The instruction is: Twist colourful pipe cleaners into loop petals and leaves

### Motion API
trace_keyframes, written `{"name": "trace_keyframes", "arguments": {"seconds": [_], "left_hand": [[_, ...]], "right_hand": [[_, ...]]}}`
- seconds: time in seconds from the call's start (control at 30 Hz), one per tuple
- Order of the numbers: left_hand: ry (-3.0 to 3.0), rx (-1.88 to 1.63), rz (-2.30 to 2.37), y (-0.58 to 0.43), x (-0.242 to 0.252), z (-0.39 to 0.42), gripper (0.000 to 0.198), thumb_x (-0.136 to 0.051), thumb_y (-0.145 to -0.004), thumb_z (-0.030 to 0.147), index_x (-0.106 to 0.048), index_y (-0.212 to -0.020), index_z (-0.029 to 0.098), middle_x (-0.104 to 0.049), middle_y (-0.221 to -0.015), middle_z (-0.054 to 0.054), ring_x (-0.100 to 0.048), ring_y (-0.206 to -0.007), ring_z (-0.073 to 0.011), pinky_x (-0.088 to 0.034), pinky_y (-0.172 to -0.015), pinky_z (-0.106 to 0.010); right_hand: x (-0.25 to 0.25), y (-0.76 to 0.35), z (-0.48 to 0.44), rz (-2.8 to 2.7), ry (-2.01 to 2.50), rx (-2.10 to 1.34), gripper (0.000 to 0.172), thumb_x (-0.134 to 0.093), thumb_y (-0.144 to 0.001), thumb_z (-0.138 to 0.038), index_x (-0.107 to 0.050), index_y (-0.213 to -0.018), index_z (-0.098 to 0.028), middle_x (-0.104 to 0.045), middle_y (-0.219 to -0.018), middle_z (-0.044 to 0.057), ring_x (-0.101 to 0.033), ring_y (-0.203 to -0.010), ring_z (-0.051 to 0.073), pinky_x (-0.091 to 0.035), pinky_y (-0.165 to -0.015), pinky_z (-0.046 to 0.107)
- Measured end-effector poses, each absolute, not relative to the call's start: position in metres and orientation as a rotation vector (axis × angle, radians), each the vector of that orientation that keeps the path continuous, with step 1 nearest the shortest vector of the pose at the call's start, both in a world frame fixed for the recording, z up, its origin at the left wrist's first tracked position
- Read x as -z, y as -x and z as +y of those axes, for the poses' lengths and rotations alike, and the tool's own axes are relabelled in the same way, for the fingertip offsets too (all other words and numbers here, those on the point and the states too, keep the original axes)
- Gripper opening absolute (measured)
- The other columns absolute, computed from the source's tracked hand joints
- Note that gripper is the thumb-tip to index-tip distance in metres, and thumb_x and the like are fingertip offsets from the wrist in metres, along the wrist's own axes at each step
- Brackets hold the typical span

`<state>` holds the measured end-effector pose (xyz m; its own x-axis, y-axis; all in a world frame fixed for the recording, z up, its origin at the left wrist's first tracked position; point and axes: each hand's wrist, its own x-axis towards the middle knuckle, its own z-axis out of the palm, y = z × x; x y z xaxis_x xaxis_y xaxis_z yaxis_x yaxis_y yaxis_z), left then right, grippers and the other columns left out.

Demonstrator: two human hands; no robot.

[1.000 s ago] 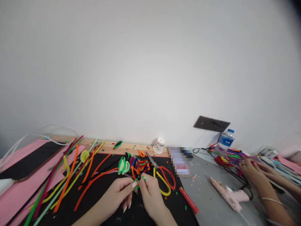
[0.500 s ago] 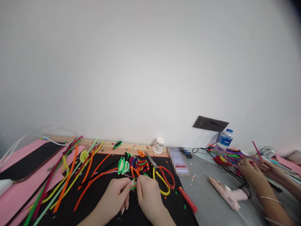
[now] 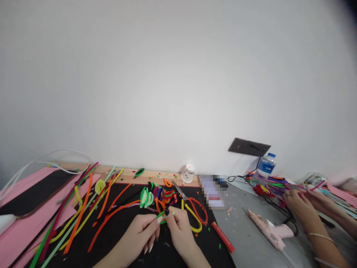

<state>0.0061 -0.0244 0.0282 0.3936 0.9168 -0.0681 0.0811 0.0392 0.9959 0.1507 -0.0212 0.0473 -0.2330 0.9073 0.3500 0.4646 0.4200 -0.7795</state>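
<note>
My left hand [image 3: 142, 232] and my right hand [image 3: 178, 229] meet low in the middle, over a black mat [image 3: 122, 238]. Both pinch a short green pipe cleaner piece [image 3: 164, 215] between thumb and fingertips. Just beyond them lies a heap of bent pipe cleaner shapes [image 3: 160, 194] in green, orange, blue and red. Scissors [image 3: 192, 208] with red and yellow handles lie to the right of my right hand.
Long pipe cleaners [image 3: 80, 212] in several colours spread on the left over pink sheets [image 3: 19, 230]. A red marker [image 3: 223, 237], a pink glue gun [image 3: 272, 232], a water bottle [image 3: 266, 165] and a small white cup [image 3: 188, 173] stand right. Another person's hands [image 3: 302, 204] work at far right.
My fingers have shifted on the green piece, lifting it slightly so its end shows again. The other person's hands have lowered a pink pipe cleaner.
</note>
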Motion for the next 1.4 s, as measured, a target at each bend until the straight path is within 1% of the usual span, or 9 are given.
{"name": "trace_keyframes", "arguments": {"seconds": [0.17, 0.37, 0.43, 0.6, 0.8, 1.03, 1.2, 1.3, 1.4], "left_hand": [[-1.431, -0.826, 1.026, -0.004, -0.027, -0.028, 0.051, -0.037, -0.077, 0.06, -0.042, -0.047, 0.019, -0.034, -0.03, 0.009, -0.03, -0.026, -0.0058, -0.021, -0.032, -0.017], [-1.569, -0.871, 1.13, -0.004, -0.026, -0.027, 0.046, -0.037, -0.081, 0.049, -0.038, -0.045, 0.02, -0.03, -0.031, 0.009, -0.033, -0.027, -0.0067, -0.021, -0.034, -0.017], [-1.597, -0.883, 1.146, -0.004, -0.027, -0.027, 0.046, -0.036, -0.082, 0.048, -0.036, -0.045, 0.02, -0.029, -0.032, 0.009, -0.033, -0.028, -0.0069, -0.021, -0.034, -0.017], [-1.523, -0.949, 1.084, -0.003, -0.032, -0.025, 0.045, -0.04, -0.08, 0.052, -0.037, -0.049, 0.02, -0.031, -0.038, 0.009, -0.032, -0.033, -0.0066, -0.021, -0.036, -0.018], [-1.381, -1.01, 1.001, -0.005, -0.029, -0.022, 0.043, -0.045, -0.078, 0.055, -0.039, -0.054, 0.02, -0.031, -0.039, 0.01, -0.027, -0.033, -0.0061, -0.02, -0.034, -0.018], [-1.386, -0.997, 1.036, -0.006, -0.032, -0.026, 0.046, -0.036, -0.083, 0.055, -0.038, -0.052, 0.02, -0.031, -0.038, 0.009, -0.029, -0.034, -0.0073, -0.022, -0.036, -0.019], [-1.454, -1.005, 1.112, -0.006, -0.038, -0.031, 0.047, -0.032, -0.086, 0.051, -0.038, -0.052, 0.02, -0.03, -0.038, 0.008, -0.03, -0.037, -0.0087, -0.024, -0.041, -0.02], [-1.524, -1.008, 1.144, -0.005, -0.036, -0.032, 0.045, -0.03, -0.087, 0.049, -0.038, -0.053, 0.02, -0.031, -0.041, 0.008, -0.031, -0.04, -0.0094, -0.023, -0.043, -0.021], [-1.615, -1.007, 1.179, -0.005, -0.033, -0.031, 0.044, -0.028, -0.088, 0.045, -0.035, -0.053, 0.021, -0.032, -0.044, 0.007, -0.031, -0.043, -0.0104, -0.024, -0.046, -0.022]], "right_hand": [[-0.044, -0.146, -0.023, -1.88, 1.199, -0.743, 0.037, -0.028, -0.091, -0.028, -0.03, -0.055, -0.019, -0.031, -0.052, -0.005, -0.031, -0.049, 0.009, -0.021, -0.047, 0.022], [-0.036, -0.141, -0.026, -2.015, 1.318, -0.425, 0.031, -0.03, -0.088, -0.022, -0.033, -0.058, -0.018, -0.037, -0.055, -0.003, -0.035, -0.05, 0.01, -0.022, -0.049, 0.023], [-0.034, -0.141, -0.026, -2.02, 1.338, -0.384, 0.03, -0.031, -0.088, -0.021, -0.034, -0.058, -0.018, -0.038, -0.056, -0.003, -0.035, -0.05, 0.01, -0.022, -0.049, 0.023], [-0.038, -0.139, -0.027, -1.914, 1.246, -0.561, 0.036, -0.027, -0.092, -0.026, -0.036, -0.058, -0.018, -0.039, -0.056, -0.003, -0.036, -0.051, 0.009, -0.024, -0.049, 0.021], [-0.046, -0.135, -0.033, -1.837, 1.099, -0.784, 0.04, -0.028, -0.093, -0.032, -0.035, -0.057, -0.018, -0.036, -0.055, -0.004, -0.032, -0.051, 0.008, -0.025, -0.048, 0.021], [-0.051, -0.133, -0.038, -1.853, 1.048, -0.817, 0.045, -0.025, -0.094, -0.032, -0.04, -0.055, -0.016, -0.037, -0.054, -0.004, -0.033, -0.051, 0.008, -0.027, -0.05, 0.021], [-0.043, -0.135, -0.036, -1.854, 1.198, -0.729, 0.044, -0.023, -0.095, -0.029, -0.047, -0.06, -0.016, -0.04, -0.054, -0.003, -0.035, -0.05, 0.008, -0.027, -0.049, 0.02], [-0.037, -0.135, -0.034, -1.923, 1.292, -0.597, 0.043, -0.023, -0.094, -0.026, -0.048, -0.061, -0.016, -0.047, -0.056, -0.001, -0.04, -0.051, 0.009, -0.029, -0.05, 0.02], [-0.033, -0.133, -0.033, -2.006, 1.341, -0.469, 0.042, -0.022, -0.093, -0.023, -0.05, -0.062, -0.016, -0.054, -0.059, 0.002, -0.047, -0.053, 0.01, -0.03, -0.052, 0.021]]}}
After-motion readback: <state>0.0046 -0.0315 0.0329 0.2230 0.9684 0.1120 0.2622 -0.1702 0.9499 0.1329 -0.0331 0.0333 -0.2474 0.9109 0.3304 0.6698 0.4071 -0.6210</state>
